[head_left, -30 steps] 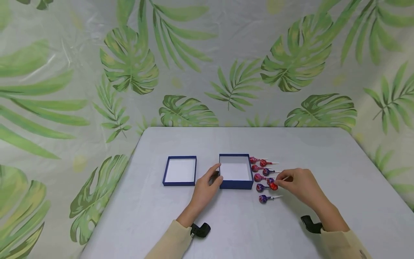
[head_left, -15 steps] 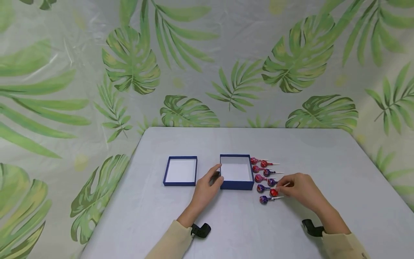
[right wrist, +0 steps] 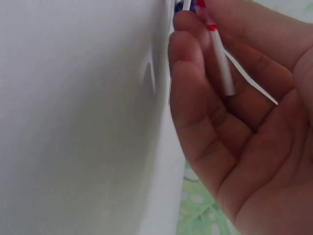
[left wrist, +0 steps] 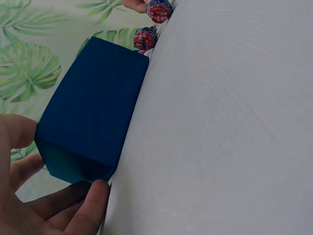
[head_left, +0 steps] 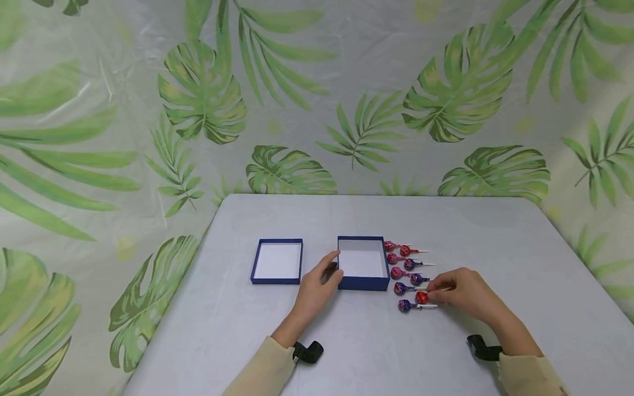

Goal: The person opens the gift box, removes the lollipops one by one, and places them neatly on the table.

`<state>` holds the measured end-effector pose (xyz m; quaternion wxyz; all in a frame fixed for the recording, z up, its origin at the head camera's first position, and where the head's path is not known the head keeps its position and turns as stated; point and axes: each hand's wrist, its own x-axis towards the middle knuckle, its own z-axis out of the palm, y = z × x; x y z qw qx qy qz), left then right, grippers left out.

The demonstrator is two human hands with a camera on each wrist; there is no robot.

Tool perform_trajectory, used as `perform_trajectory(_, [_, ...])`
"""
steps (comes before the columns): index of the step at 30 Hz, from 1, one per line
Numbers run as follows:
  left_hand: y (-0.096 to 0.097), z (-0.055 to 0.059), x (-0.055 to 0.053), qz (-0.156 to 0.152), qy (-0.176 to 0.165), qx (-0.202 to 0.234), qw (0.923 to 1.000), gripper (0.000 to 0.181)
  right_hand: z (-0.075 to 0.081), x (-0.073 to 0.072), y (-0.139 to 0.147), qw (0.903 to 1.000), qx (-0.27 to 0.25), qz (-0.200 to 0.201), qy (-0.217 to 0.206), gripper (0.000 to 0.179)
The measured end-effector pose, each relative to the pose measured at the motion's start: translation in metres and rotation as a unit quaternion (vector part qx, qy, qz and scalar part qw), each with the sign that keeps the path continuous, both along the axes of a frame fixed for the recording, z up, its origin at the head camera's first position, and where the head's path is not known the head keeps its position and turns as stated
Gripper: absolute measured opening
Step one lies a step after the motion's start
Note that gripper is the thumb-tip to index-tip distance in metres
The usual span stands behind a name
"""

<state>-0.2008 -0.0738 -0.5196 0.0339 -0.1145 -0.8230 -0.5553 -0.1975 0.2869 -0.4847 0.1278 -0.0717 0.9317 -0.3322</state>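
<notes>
A shallow blue box (head_left: pixel 363 283) with a white inside stands without a lid near the table's middle. My left hand (head_left: pixel 317 289) rests against its left side, fingertips near the upper edge and front corner; the left wrist view shows the fingers touching the blue box (left wrist: pixel 95 98). At the right, my right hand (head_left: pixel 463 291) pinches the stick of a red lollipop (head_left: pixel 421 297), whose head is low at the table. In the right wrist view, the white stick (right wrist: pixel 224 68) lies between thumb and fingers. Just in front is a purple lollipop (head_left: pixel 404 306).
Several wrapped lollipops, such as a pink one (head_left: pixel 396 273) and a dark blue one (head_left: pixel 410 264), lie in two staggered columns right of the box. To the left lies the blue-edged lid (head_left: pixel 277 280), white inside up. A leaf-patterned sheet (head_left: pixel 292 82) hangs behind the white table (head_left: pixel 317 214).
My right hand has moved slightly toward me and right, bringing the red lollipop down to between two purple ones. The left hand stays at the box.
</notes>
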Motion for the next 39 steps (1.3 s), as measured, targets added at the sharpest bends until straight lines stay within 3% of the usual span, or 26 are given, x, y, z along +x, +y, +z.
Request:
perform_trajectory(13, [0.002,-0.0008,0.0009,-0.001,-0.001,0.002,1.0,0.049,-0.0082,0.0003,0.0078,0.9974,0.025,0.029,0.061,0.007])
perform_trajectory(39, [-0.0009,0.0,0.0007,-0.004,0.001,-0.001,1.0,0.049,-0.0081,-0.0007,0.0097,0.9968,0.023,0.045,0.062,0.011])
